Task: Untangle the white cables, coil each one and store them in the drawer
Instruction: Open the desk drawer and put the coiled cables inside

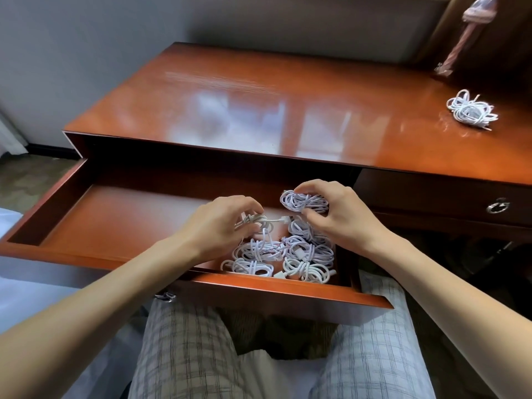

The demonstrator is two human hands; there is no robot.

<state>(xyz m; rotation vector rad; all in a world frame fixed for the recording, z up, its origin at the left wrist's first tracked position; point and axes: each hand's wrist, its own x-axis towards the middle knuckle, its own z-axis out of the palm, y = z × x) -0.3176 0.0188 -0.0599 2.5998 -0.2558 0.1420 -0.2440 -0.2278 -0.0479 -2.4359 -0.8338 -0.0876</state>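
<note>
Left hand [221,223] partly hides cable coil [260,221]; ornament [460,44] cut off, top edge.

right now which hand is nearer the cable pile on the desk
Right. The right hand is in the drawer, left of the cable pile; the left hand is farther left.

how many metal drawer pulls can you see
2. A ring pull on the shut drawer at right; a second pull on the open drawer front. Others may be hidden.
</note>
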